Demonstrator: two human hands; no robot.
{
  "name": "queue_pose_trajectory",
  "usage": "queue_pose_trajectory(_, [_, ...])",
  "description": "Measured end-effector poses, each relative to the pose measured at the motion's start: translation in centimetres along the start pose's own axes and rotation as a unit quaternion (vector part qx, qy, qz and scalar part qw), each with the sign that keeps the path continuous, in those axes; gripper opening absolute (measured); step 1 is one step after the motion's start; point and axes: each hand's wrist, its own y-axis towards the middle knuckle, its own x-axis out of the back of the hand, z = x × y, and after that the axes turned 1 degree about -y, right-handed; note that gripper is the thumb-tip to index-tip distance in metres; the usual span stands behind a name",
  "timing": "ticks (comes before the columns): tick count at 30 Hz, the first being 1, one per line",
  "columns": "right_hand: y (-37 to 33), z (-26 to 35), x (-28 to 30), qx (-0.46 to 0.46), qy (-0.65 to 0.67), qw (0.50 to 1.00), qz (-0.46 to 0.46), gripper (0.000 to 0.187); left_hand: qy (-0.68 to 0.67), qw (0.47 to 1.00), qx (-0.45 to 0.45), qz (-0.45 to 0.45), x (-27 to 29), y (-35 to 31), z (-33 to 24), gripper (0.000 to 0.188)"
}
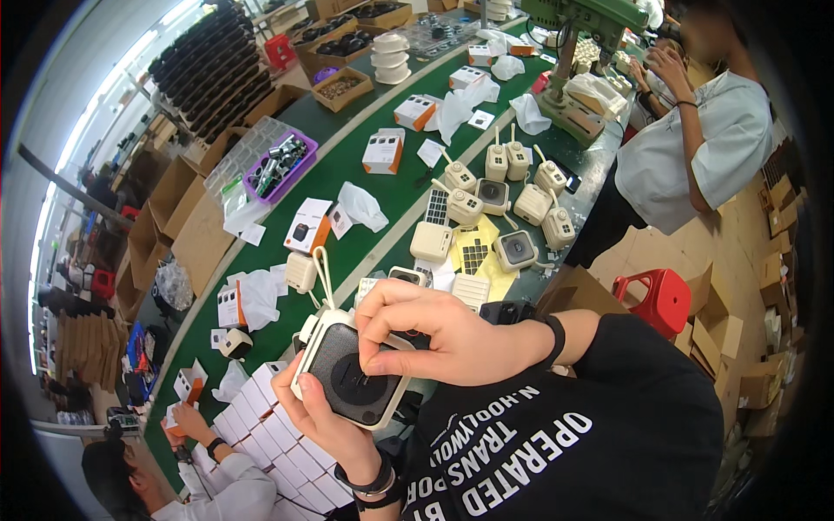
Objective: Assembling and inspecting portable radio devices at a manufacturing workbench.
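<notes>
My left hand (334, 430) is closed round the side of a small cream speaker (336, 360), holding it tilted in front of me. The speaker has a grey mesh face with a dark round disc in its middle, and a cream strap loop (323, 276) sticks out of its top. On that disc rest the fingertips of my right hand (434, 334), thumb and forefinger pinched together; what they hold, if anything, is too small to make out. Several similar cream speakers (465, 206) stand beyond my hands, beside a yellow sheet of dark square stickers (475, 252).
A green conveyor belt (343, 174) carries white-and-orange boxes (307, 227) and plastic bags (363, 207). Stacked white boxes (269, 417) stand near a co-worker's hands (191, 423) at lower left. A purple tray of metal parts (282, 165), a green press (569, 104) and a red stool (656, 300) stand around.
</notes>
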Motion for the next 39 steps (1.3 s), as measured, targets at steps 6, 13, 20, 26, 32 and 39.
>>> queue_pose_trajectory(6, [0.4,-0.2,-0.1,0.029,-0.121,0.992,0.016,0.008,-0.010,1.000,0.012,0.009,-0.4,-0.3,-0.1,0.025])
queue_pose_trajectory(13, [0.2,-0.6,-0.5,0.035,-0.143,0.989,-0.018,0.012,-0.012,1.000,0.017,0.016,-0.4,-0.2,0.2,0.026])
queue_pose_trajectory(20, [0.2,-0.5,-0.4,0.044,-0.172,0.984,-0.007,0.016,-0.015,0.999,0.022,0.017,-0.4,-0.2,0.4,0.026])
queue_pose_trajectory(26, [-0.1,-1.8,-0.9,-0.081,0.021,0.991,-0.106,0.055,0.042,0.998,-0.013,0.042,0.7,-0.3,1.2,0.024])
queue_pose_trajectory(32, [0.5,-5.1,0.4,-0.218,0.132,0.967,-0.023,0.045,-0.062,0.994,0.074,0.045,0.7,0.0,1.9,0.025])
queue_pose_trajectory(39, [-0.9,-5.1,-1.4,-0.207,0.178,0.961,-0.042,0.057,-0.399,0.807,0.435,0.005,3.6,1.7,2.8,0.040])
